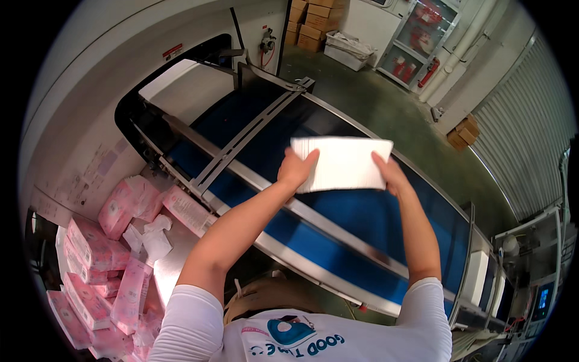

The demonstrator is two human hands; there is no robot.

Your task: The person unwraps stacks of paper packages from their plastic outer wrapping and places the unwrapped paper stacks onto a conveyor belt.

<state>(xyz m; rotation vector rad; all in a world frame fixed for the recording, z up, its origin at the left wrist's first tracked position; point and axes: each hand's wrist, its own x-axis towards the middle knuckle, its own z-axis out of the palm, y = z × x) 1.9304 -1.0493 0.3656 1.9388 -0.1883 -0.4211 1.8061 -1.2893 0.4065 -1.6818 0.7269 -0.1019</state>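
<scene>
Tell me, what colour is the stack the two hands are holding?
White. The stack of sheets shows plainly in the head view, held over the blue conveyor belt.

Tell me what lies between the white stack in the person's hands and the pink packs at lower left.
In the head view, between the white stack and the pink packs run the blue conveyor belt with its metal guide rails, plus the person's left forearm.

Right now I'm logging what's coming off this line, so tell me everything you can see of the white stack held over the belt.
The white stack is a flat, rectangular pile of thin sheets, apparently tissue or paper, with fine layer lines along its near edge. It is unwrapped and plain white. It is held level in the air above the blue conveyor belt, gripped at both short ends: the left hand on its left end, the right hand on its right. Nothing else touches it.
</scene>
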